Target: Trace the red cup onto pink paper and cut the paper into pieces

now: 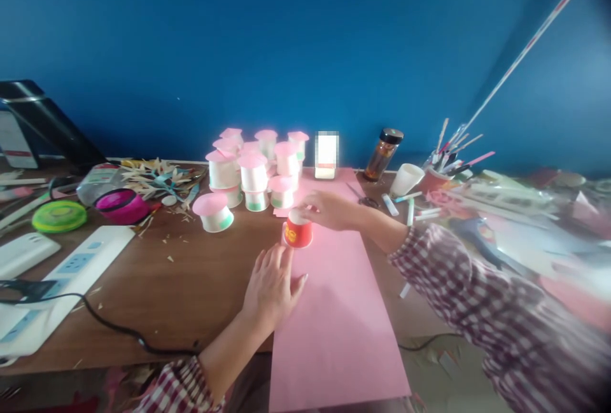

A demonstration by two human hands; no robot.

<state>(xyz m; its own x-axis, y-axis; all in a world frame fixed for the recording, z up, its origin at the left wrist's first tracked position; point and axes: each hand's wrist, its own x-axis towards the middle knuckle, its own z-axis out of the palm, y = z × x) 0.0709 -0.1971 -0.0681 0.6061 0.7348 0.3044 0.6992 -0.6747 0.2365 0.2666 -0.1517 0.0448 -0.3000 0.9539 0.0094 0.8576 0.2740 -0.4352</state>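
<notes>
A red paper cup (298,232) stands upside down on the far left part of a long pink paper sheet (334,317). My right hand (329,209) rests on the cup's white base, fingers curled over it from the right. My left hand (272,282) lies flat with fingers spread on the sheet's left edge, just in front of the cup. Behind the cup stands a pile of several upturned white cups with pink paper tops (255,168), and one such cup (213,211) stands apart to the left.
White power strips (67,273) with a black cable (114,327) lie at the left. A green tape roll (59,216), a magenta bowl (121,205) and paper scraps (157,177) are behind them. A phone (326,154), a bottle (383,154), scissors (363,196), a white cup (407,179) and pens (449,152) stand at the right.
</notes>
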